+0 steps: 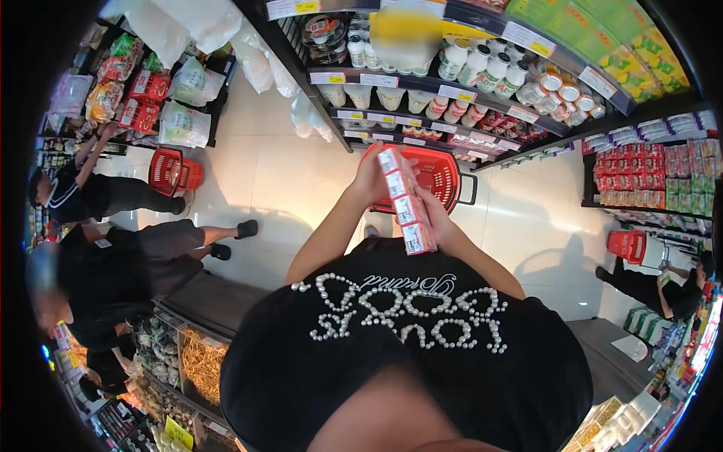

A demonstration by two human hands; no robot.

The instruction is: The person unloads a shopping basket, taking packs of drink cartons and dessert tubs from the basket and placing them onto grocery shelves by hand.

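Note:
A long pack of several small pink and white cartons (406, 203) is held between both hands in front of the chest, slanting from upper left to lower right. My left hand (369, 178) grips its left side near the far end, with the fingers partly behind it. On the right side, my right hand (435, 217) is closed round the pack, some fingers hidden. Just beyond the hands and partly covered by them stands a red basket (444, 169) with a dark handle.
Shelves with bottles (473, 66), cups and price tags rise ahead. Bagged goods (188, 81) hang or stand at the upper left. People stand at the left (90, 264) and far right (663, 290), near other red baskets (175, 172). A bin of dried food (200, 365) is at lower left.

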